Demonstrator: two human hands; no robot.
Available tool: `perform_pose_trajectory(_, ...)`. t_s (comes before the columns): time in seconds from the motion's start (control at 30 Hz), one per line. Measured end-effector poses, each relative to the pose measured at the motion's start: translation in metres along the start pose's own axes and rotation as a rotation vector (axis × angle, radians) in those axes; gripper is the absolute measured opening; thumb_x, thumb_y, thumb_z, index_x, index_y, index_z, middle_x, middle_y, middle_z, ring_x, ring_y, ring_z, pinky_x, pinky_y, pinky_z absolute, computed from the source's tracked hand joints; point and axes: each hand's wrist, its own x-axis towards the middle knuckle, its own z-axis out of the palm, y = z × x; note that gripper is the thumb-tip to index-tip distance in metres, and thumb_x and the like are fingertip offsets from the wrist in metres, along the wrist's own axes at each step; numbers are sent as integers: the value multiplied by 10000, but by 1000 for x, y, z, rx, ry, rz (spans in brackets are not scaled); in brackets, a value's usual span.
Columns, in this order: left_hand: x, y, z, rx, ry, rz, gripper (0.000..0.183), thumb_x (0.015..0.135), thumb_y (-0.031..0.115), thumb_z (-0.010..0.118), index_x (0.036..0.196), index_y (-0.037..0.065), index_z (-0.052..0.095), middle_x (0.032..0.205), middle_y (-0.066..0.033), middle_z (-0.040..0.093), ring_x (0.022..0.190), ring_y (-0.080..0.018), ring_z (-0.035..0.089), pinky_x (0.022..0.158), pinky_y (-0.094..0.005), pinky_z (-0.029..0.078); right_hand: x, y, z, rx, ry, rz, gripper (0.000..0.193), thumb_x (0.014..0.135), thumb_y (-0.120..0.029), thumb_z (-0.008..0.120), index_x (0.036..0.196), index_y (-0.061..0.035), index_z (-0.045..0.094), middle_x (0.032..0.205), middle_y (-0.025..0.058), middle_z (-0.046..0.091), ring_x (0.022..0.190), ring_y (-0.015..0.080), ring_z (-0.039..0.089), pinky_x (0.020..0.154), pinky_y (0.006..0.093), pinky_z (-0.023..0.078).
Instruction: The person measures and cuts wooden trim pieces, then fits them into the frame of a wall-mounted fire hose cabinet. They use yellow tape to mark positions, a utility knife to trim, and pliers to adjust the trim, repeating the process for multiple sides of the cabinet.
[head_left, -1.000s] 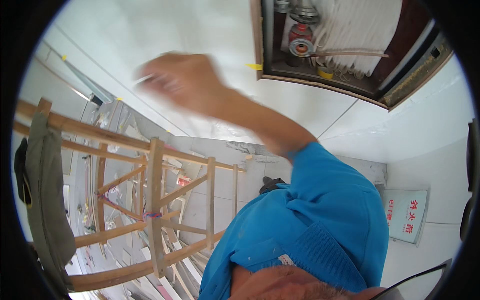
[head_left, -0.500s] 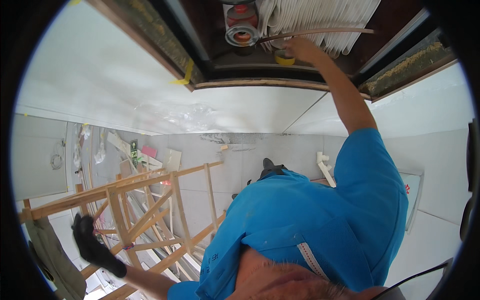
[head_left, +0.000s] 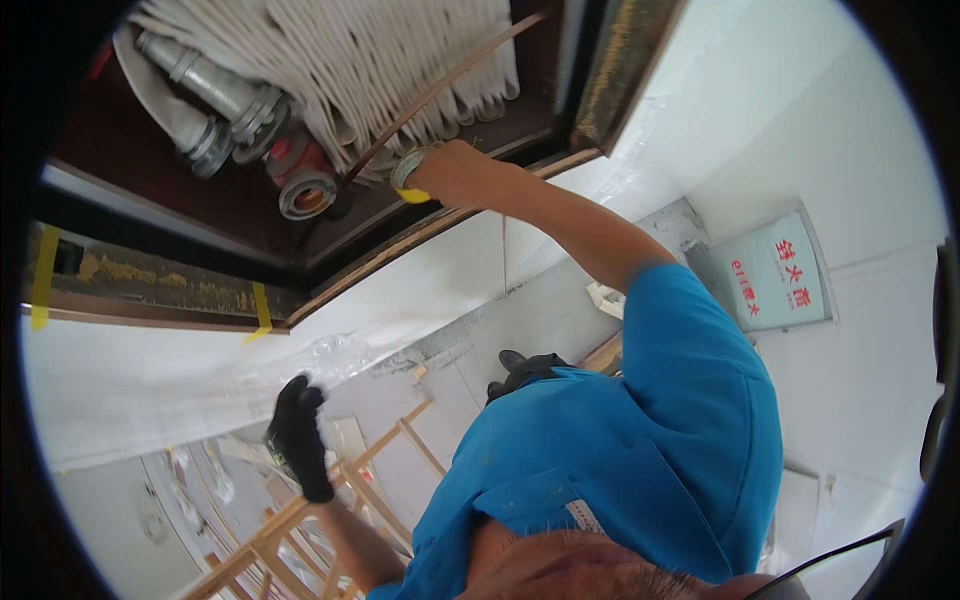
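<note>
My bare right hand (head_left: 447, 172) reaches into the recessed cabinet (head_left: 190, 215), its fingers closed on a roll of yellow tape (head_left: 413, 195) by the lower sill. Above it hang the folds of a white flat fire hose (head_left: 370, 65), with a thin brown strip (head_left: 455, 75) slanting across them. To the left of the roll is a red valve with a silver coupling ring (head_left: 307, 193). My left hand (head_left: 297, 437), in a black glove, is raised below the cabinet, away from the wall. It is empty, with its fingers stretched upward.
A metal hose nozzle (head_left: 205, 80) lies left of the hose. Yellow tape strips (head_left: 262, 312) stick to the cabinet frame. Wooden frames (head_left: 285, 520) stand at lower left. A white panel with red lettering (head_left: 765, 275) is at right, and a white pipe fitting (head_left: 605, 298) lies on the floor.
My view has turned, so the cabinet now sits upper left. The tape roll, low on the cabinet floor before, is now tilted up in my right hand. My left hand has risen toward the wall.
</note>
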Motion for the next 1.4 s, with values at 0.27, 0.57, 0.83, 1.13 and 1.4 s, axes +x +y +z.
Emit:
perform_pose_trajectory(0.27, 34, 82, 208, -791, -478, 26, 467, 999, 269, 590, 1394, 36, 499, 1182, -118, 658, 1049, -199, 666, 828, -341, 571, -145, -96, -73, 213, 349, 99, 205, 800, -70, 631, 1001, -109, 644, 832, 80, 631, 808, 281, 666, 607, 419, 514)
perform_pose_trajectory(0.57, 106, 192, 306, -857, -601, 606, 281, 910, 85, 568, 1182, 25, 606, 1047, -46, 642, 969, -148, 623, 840, -292, 510, -180, 11, -200, -94, 1056, 299, 302, 874, -138, 711, 1145, -41, 622, 1040, 126, 684, 811, 290, 696, 659, 370, 578)
perform_pose_trajectory(0.83, 127, 324, 442, -403, -317, 931, 559, 823, 69, 732, 1342, 38, 525, 1055, -133, 638, 938, -232, 638, 836, -348, 515, -147, 162, -309, -345, 1121, 618, 423, 873, -266, 740, 1082, 10, 497, 909, 202, 633, 668, 338, 668, 550, 412, 537)
perform_pose_trajectory(1.13, 147, 345, 449, -238, 41, 1240, 477, 778, 19, 717, 1222, 15, 544, 1084, -175, 602, 969, -342, 632, 824, -404, 523, -121, 161, -306, -324, 1125, 593, 282, 910, -204, 656, 1017, 3, 498, 843, 202, 637, 606, 378, 650, 507, 431, 530)
perform_pose_trajectory(1.4, 166, 348, 451, -210, 11, 1345, 367, 801, -2, 691, 1142, 5, 556, 1016, -189, 604, 906, -365, 623, 804, -412, 514, -109, 162, -323, -419, 1169, 592, 214, 906, -148, 641, 990, -8, 504, 799, 184, 639, 597, 368, 648, 508, 435, 530)
